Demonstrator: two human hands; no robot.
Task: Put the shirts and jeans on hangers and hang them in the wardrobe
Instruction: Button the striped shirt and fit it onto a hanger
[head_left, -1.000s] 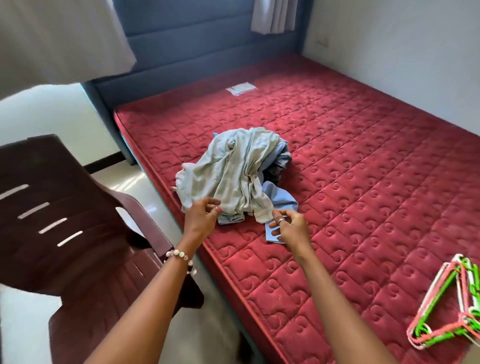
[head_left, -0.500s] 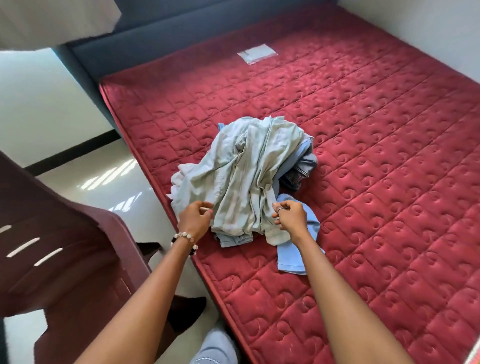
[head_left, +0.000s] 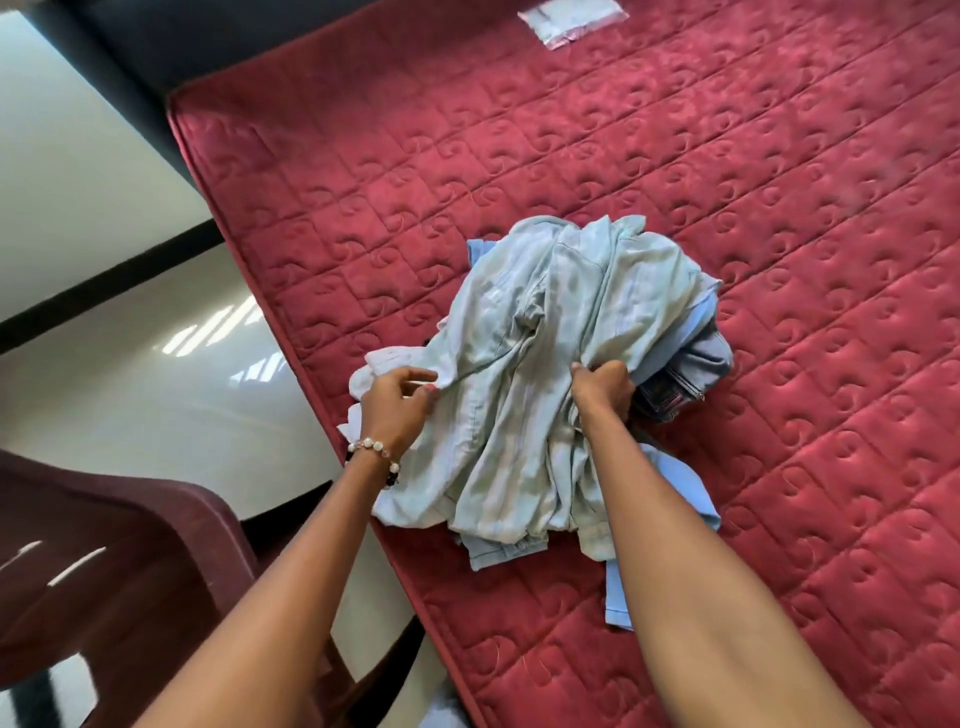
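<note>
A pile of clothes sits on the red mattress (head_left: 675, 171), a bit toward 6 o'clock from the middle of the view, close to the mattress edge. On top is a pale green shirt (head_left: 540, 332), all crumpled. Under it, at 3 o'clock of the pile, some jeans (head_left: 696, 374) peek out, and a light blue cloth (head_left: 675, 483) sticks out at 5 o'clock.

The left hand (head_left: 397, 410) is at 9 o'clock of the pile. Its fingers are bent and it pinches the edge of the pale green shirt. The right hand (head_left: 605, 392) is at 3 o'clock of the pile, and it grabs a bunch of the same shirt in a tight fist.

The step looks like pulling the top shirt free from the pile. To do it well, lift the shirt straight up and give it a small shake, so the other clothes stay down. Then find the collar and the shoulders before getting a hanger. Pulling sideways may drag the pile off the near edge. No hangers or wardrobe show here.

A dark brown chair (head_left: 119, 561) stands at 8 o'clock, on the shiny floor (head_left: 130, 384).
</note>
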